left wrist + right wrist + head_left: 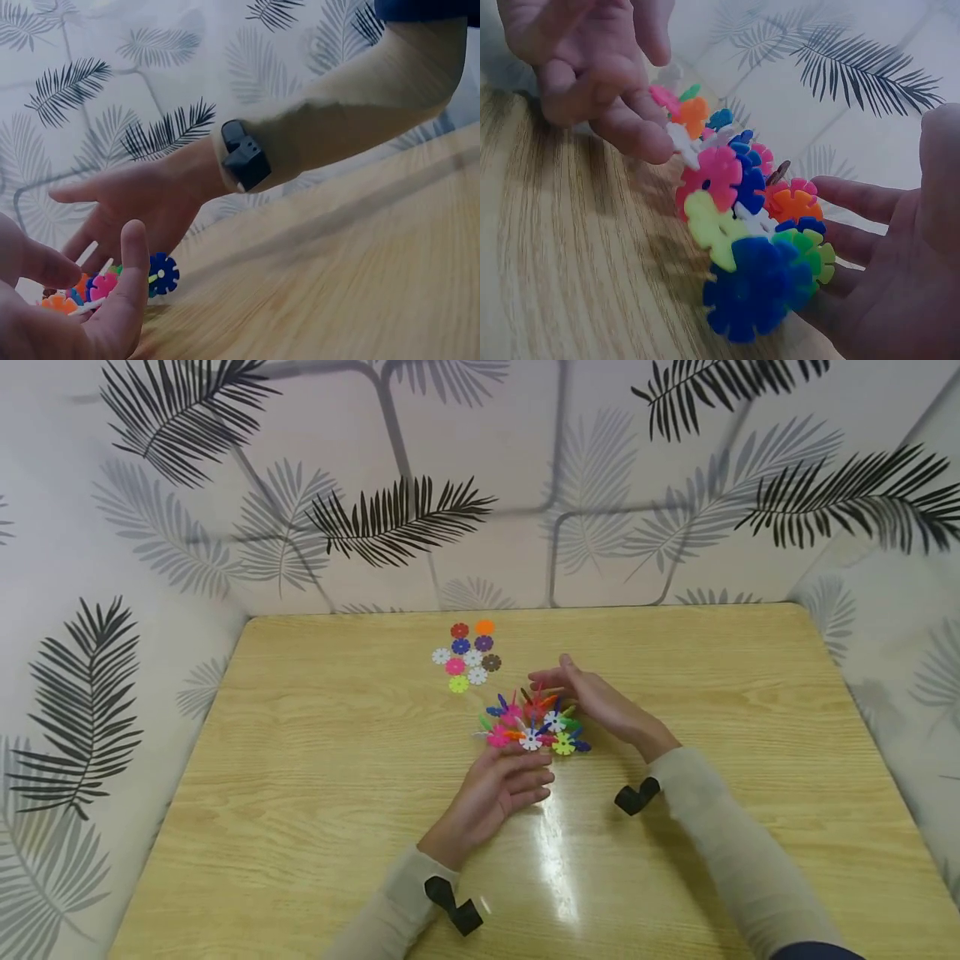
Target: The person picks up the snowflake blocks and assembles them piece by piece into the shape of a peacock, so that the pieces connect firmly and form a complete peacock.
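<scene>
A structure of interlocked plastic snowflake discs [531,739] in pink, white, blue, orange, green and yellow sits on the table between the two hands. On its near side is my left hand [495,797], its fingers mostly extended beside the discs. My right hand [606,703] reaches around the far right side, palm turned towards the structure and fingers loosely spread. From the right wrist view, a dark blue disc [742,292] stands on edge at the close end, with the right fingers [855,244] right behind the discs. Neither hand pinches a piece.
Behind the structure, to the left, several loose discs lie flat in a group, among them a pink disc [454,667] and an orange disc [485,627]. The wood-grain table [315,777] meets a leaf-patterned backdrop [480,552] at the back.
</scene>
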Available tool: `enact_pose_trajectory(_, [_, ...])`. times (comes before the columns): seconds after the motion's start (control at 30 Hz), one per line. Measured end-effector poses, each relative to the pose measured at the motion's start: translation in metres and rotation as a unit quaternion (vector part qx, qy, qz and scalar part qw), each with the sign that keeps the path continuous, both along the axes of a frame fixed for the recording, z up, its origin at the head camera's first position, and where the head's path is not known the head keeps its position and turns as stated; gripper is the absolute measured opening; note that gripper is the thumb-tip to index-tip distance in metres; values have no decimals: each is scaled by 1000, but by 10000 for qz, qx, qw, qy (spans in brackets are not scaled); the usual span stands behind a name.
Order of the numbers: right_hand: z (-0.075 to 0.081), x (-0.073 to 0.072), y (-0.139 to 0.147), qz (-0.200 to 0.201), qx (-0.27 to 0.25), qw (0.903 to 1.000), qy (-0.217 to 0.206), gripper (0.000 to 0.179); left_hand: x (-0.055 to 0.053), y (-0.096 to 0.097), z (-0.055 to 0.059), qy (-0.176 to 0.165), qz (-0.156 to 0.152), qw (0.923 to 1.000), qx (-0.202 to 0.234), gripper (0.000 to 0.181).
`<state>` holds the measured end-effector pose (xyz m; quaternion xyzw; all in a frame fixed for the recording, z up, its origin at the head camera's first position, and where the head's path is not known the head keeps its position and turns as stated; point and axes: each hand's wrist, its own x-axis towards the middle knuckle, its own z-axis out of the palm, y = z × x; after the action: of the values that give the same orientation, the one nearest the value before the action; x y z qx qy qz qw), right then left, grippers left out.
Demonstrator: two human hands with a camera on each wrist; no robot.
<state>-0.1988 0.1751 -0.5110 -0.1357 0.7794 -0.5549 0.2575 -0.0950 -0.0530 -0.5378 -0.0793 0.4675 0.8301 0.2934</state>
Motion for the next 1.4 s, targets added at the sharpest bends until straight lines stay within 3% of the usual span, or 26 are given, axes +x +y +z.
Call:
enact_pose_trajectory(0.23, [-2,3,-3,2,175,9994,309,85,7,0,-2,-228,-306,9990,236,57])
enact_pose_trajectory(0.63, [-10,15,3,-691,-471,9956,434,81,11,-15,-8,-241,-945,9950,224,55])
enact_pose_trajectory(0.87, [-9,15,10,-762,-642,9928,660,69,4,-39,5,50,-1288,9915,161,43])
enact_pose_trajectory(1.07, [-4,8,9,-653,-455,9909,1087,47,-15,-58,29,468,-1072,9928,270,23])
enact_pose_trajectory(1.13, [1,3,7,-593,-395,9901,1206,44,-27,-65,36,654,-852,9940,206,22])
enact_pose_trajectory(1.23, [9,-6,1,-510,-234,9890,1372,42,-48,-74,44,1001,-447,9937,-249,21])
enact_pose_trajectory(1.33, [16,-18,-10,-414,-12,9886,1445,42,-73,-84,47,1514,-121,9807,-1234,28])
enact_pose_trajectory(1.4, [19,-26,-20,-332,175,9888,1447,43,-89,-90,47,1915,79,9589,-2093,31])
